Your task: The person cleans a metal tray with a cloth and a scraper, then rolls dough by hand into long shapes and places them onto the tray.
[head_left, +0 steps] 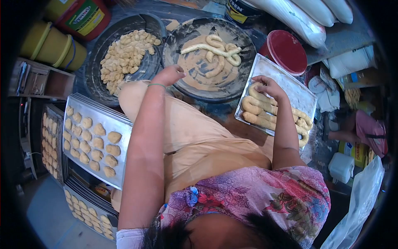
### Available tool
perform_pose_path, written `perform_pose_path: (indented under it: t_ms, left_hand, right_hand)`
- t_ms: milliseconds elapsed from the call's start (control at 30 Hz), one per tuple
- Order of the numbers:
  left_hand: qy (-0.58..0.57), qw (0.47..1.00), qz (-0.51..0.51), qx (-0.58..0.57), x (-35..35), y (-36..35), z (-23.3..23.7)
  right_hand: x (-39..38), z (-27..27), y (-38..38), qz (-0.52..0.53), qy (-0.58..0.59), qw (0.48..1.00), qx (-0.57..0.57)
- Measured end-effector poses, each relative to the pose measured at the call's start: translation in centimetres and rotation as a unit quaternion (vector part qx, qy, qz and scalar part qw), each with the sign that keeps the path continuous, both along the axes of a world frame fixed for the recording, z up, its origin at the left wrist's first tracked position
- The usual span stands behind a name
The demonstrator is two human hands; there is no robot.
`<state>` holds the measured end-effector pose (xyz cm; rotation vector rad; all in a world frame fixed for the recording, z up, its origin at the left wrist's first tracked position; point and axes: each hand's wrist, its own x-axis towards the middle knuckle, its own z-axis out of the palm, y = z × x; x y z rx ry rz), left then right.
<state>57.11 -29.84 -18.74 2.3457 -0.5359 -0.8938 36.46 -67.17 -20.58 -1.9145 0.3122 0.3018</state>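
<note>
My left hand [169, 75] hovers by the near left rim of a round black tray [195, 93] dusted with brown crumbs. Its fingers are loosely bent and slightly apart, with nothing visible in them. Pale dough strips [215, 49], some straight and some curled, lie on the crumbs. On the right, my right hand [269, 88] reaches over a metal baking tray [286, 79]. Its thumb and fingers close around the looped end of a crumb-coated dough twist [256, 93]. More long looped dough twists [259, 112] lie side by side in that tray; my forearm hides part of them.
A black basin [145, 81] of small dough pieces [124, 58] stands at left. Stacked trays [120, 162] with dough balls [98, 143] sit below it. Around the work are buckets [89, 16], a red-lidded tub [288, 50] and white sacks [290, 20]. Another person's arm [344, 136] shows at right.
</note>
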Motion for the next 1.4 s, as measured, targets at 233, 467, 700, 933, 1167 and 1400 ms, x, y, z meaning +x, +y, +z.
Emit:
perform_pose_path:
  t_ms: [233, 467, 700, 933, 1167, 1400]
  left_hand:
    - [-0.007, 0.999, -0.037, 0.009, 0.5, -0.5, -0.8]
    - [-0.012, 0.999, -0.041, -0.003, 1.7, -1.7, -1.7]
    - [-0.019, 0.997, -0.062, 0.028, 3.5, -2.2, -1.1]
    - [0.008, 0.996, -0.079, 0.033, 5.7, -3.8, 0.0]
    - [0.006, 0.998, -0.058, 0.024, 6.5, -4.6, -1.0]
    - [-0.244, 0.962, 0.120, 0.015, 6.2, -6.3, -1.7]
  right_hand:
    - [6.3, 0.5, 1.5, -0.027, -0.157, 0.970, -0.181]
    - [20.2, -2.7, 7.5, -0.042, -0.019, 0.992, 0.118]
    - [21.0, -24.2, 9.8, -0.378, 0.154, 0.911, 0.066]
    - [20.4, -30.9, 10.7, -0.290, 0.221, 0.911, -0.192]
    - [27.6, -26.5, 11.2, -0.458, -0.094, 0.830, 0.304]
    - [27.7, -1.2, 11.7, -0.051, -0.085, 0.979, 0.178]
